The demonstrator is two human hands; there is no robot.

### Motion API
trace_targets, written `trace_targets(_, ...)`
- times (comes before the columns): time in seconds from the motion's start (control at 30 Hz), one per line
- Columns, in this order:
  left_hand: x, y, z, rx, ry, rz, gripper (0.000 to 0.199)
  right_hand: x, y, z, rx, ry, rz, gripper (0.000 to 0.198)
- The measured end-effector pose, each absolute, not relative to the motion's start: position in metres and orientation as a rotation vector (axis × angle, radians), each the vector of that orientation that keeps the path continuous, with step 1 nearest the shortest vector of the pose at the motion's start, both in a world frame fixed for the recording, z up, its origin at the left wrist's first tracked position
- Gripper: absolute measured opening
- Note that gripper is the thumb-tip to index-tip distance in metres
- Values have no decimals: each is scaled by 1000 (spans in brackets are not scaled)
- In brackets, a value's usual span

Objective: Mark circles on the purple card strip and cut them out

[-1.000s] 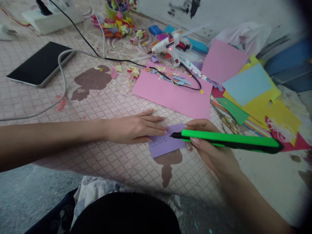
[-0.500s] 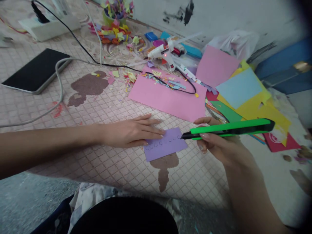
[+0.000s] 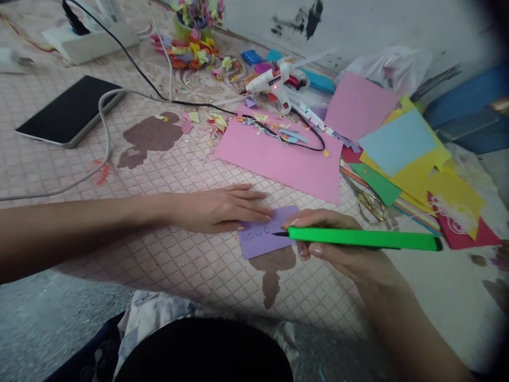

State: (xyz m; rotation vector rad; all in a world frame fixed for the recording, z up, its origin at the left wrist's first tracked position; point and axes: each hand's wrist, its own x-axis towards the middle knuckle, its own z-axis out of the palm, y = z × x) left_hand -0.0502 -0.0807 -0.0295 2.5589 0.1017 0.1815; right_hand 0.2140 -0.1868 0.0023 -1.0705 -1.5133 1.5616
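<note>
A small purple paper (image 3: 266, 245) lies on the patterned tablecloth, with a row of small curved marks across it. My left hand (image 3: 218, 209) rests flat, fingers stretched out, with the fingertips on the paper's upper left part. In my right hand (image 3: 338, 249) is a green utility knife (image 3: 366, 238), gripped between thumb and fingers. Its dark tip points left over the row of marks, near the paper's middle; whether it touches the paper I cannot tell. The knife and fingers hide the paper's right part.
Beyond the hands lie a pink sheet (image 3: 278, 164) with paper scraps, a white glue gun (image 3: 270, 82) and gold-handled scissors (image 3: 371, 207). Coloured sheets (image 3: 397, 143) are piled at right. A black tablet (image 3: 71, 111) and a power strip (image 3: 87, 45) sit at left, with cables across the cloth.
My right hand has moved left and down with the utility knife, its tip going from the paper's right edge to near its middle. The left hand still lies on the paper.
</note>
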Motion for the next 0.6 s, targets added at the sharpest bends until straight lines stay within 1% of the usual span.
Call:
trace_targets(0.07, -50, -81, -30, 2567, 97, 192, 45, 205, -192, 3, -1128, -1570, 1424, 24)
trace_targets(0.17, -50, -81, -30, 2576, 98, 211, 44, 190, -198, 3, -1226, -1713, 1126, 21)
trace_targets(0.23, -50, -82, -31, 2569, 103, 221, 45, 182, -199, 2, -1227, -1785, 1003, 21)
trace_targets(0.3, -50, -82, -31, 2555, 111, 219, 45, 176, -198, -2, -1212, -1837, 945, 24)
trace_targets(0.4, -51, -83, -31, 2542, 124, 200, 46, 171, -193, -9, -1140, -1895, 944, 27)
trace_targets(0.6, -51, -82, -30, 2573, 103, 179, 44, 169, -187, -16, -1131, -1905, 908, 21)
